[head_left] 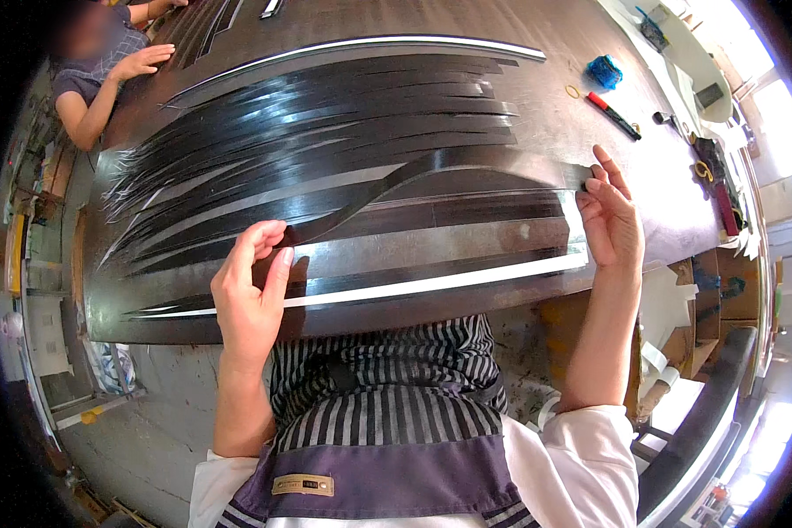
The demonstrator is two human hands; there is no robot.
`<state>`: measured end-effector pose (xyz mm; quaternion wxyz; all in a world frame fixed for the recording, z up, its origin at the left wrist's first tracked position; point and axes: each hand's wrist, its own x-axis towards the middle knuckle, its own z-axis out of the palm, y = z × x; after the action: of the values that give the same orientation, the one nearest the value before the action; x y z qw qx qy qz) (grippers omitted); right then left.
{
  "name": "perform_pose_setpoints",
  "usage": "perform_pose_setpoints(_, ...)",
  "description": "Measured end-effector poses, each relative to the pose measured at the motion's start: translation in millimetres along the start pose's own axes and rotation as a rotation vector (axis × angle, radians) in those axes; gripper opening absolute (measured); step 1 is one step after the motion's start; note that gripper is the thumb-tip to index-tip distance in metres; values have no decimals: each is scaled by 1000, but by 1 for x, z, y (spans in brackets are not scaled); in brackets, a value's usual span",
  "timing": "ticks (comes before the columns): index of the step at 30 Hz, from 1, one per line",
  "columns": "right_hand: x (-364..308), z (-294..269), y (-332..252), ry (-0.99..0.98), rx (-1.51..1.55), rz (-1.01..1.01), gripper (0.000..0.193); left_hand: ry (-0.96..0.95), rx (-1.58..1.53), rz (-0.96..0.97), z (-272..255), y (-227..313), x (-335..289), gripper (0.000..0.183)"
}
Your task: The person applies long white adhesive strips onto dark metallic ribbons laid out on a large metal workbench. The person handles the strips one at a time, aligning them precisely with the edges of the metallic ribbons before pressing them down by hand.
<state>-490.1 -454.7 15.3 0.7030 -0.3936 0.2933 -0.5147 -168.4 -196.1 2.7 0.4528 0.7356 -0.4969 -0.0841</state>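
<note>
A long, thin black strip (431, 172) arches in a shallow wave over the dark table (572, 114), lifted between both hands above a spread of similar black strips (326, 106) laid side by side. The left hand (251, 286) pinches its near end, thumb and fingers (277, 268) closed on it close to the table's front edge. The right hand (609, 216) holds the far end, fingers closed around the strip's tip at the right side of the table.

To handle this well, the strip probably wants even tension from both ends, so the wave flattens without twisting, and a low lift so it does not drag its neighbours out of line. It looks limp and glossy, so a firm pinch near each tip should keep it from slipping.

A pale band (431, 283) runs along the front edge beneath the hands, and another curved pale strip (370, 46) lies at the far side. To the right sit a red-and-black marker (613, 115), a blue crumpled bundle (604, 71) and a small rubber band (572, 91), all well apart from the work. Another person's hand (141, 62) rests on the table's far left corner. The packed strips themselves are the likeliest thing to snag.
</note>
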Motion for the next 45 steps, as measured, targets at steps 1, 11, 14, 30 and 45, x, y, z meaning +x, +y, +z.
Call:
perform_pose_setpoints(1,0,2,-1,-6,16,7,43,3,-12,-8,0,0,0,23)
perform_pose_setpoints(11,-18,11,-41,-29,-18,-17,40,-455,-1007,-319,-4,36,-29,61)
perform_pose_setpoints(14,-41,-15,-73,-60,115,-140,58,-738,-1630,-519,40,28,-29,71)
perform_pose_setpoints(30,-82,-48,-10,279,-688,-250,35,651,-693,-243,-103,-61,-36,37)
perform_pose_setpoints(45,-90,-42,17,162,-1295,-414,29,776,219,-364,-68,-85,-71,71)
